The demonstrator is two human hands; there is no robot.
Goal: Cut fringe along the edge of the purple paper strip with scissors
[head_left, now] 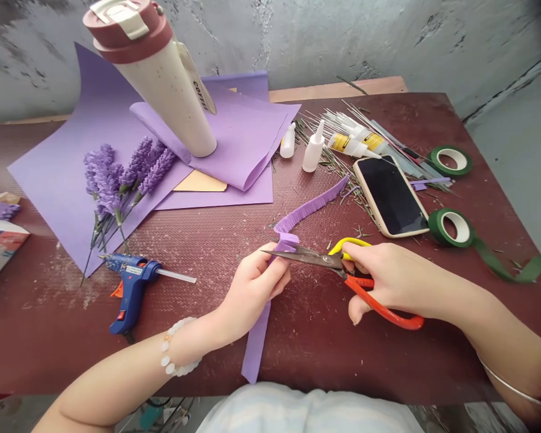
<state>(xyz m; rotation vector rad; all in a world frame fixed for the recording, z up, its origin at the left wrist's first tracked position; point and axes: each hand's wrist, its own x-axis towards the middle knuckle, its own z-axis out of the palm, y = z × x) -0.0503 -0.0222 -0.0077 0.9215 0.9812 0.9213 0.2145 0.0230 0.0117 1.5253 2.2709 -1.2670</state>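
By the pale lap (309, 414), the left hand (252, 291) pinches a purple strip (256, 343) shut, and the right hand (388, 276) grips orange-and-yellow scissors (383, 304), blades across it. One long part is cut into fringe (306, 207); the lower part is plain. Open desk (72, 337) lies around them, up to the near edge (388, 400).

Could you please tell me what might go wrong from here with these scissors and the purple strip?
The scissors in the right hand are close against the left hand, so a slip could nick its fingers. The purple strip has a fine fringe, so a deep cut might sever it. The glue gun lies beside a purple sheet, which could scorch if the gun is hot.
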